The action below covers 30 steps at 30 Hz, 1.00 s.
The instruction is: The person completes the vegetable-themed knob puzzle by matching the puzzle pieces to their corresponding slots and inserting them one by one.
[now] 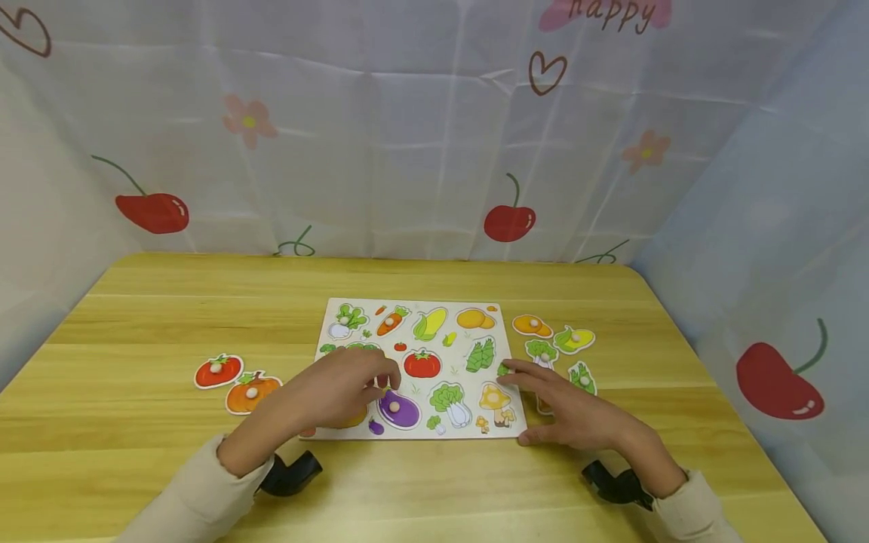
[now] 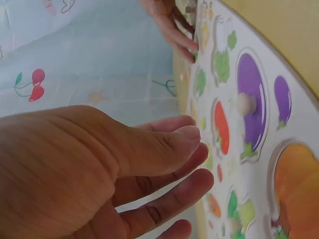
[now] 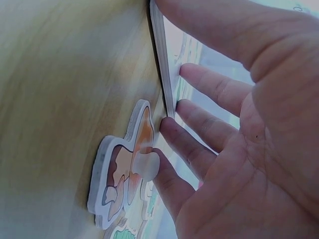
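Note:
A wooden vegetable puzzle board (image 1: 336,305) lies mid-table. My left hand (image 1: 342,385) hovers over its lower left part, fingers loosely bent and holding nothing. Beside those fingertips, the purple eggplant piece (image 1: 400,413) sits in its slot, its round knob (image 2: 246,104) upward. My right hand (image 1: 570,403) spreads along the board's right edge, with fingertips on the edge and thumb at the lower right corner. Below this hand lies a loose mushroom piece (image 3: 117,174), its knob beside the little finger. The turnip piece (image 1: 339,329) and carrot piece (image 1: 394,320) also sit in the board.
To the right lie loose potato (image 1: 526,324), corn (image 1: 569,338), bok choy (image 1: 539,348) and leafy green (image 1: 578,372) pieces. Loose tomato (image 1: 229,366) and pumpkin (image 1: 237,397) pieces lie at left. A printed curtain (image 1: 407,151) hangs behind the table.

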Each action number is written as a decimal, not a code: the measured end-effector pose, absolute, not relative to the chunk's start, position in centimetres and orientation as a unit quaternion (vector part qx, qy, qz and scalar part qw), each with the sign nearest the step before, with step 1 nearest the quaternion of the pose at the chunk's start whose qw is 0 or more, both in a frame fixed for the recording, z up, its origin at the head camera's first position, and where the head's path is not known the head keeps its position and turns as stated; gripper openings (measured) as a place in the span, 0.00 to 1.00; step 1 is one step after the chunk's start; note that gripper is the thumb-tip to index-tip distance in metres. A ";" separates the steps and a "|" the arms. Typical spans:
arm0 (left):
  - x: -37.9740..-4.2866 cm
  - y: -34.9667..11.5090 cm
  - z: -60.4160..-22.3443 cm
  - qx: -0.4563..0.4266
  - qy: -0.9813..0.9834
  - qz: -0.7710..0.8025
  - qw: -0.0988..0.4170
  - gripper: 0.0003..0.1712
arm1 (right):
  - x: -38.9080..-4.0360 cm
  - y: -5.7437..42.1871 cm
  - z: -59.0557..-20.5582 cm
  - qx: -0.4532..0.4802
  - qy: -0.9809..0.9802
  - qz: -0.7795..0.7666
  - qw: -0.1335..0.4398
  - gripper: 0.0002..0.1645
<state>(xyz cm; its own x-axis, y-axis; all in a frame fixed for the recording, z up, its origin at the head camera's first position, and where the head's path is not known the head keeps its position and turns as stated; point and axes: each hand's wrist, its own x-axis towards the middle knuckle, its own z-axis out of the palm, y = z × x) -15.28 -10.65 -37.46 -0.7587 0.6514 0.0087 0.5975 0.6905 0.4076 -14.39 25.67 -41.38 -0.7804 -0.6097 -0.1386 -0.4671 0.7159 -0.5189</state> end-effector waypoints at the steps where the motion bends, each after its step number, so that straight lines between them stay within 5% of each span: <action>1: -15.3 -11.0 -37.3 0.337 0.919 0.194 0.066 0.08 | -14.4 25.7 -41.4 -0.295 0.914 -0.234 0.151 0.45; 17: -14.9 -17.8 -35.2 0.294 0.932 0.209 0.036 0.12 | -14.4 25.7 -41.1 -0.294 0.914 -0.234 0.152 0.45; 30: -15.2 -22.9 -36.2 0.251 0.923 0.260 0.134 0.11 | -14.4 25.6 -41.3 -0.289 0.913 -0.242 0.157 0.45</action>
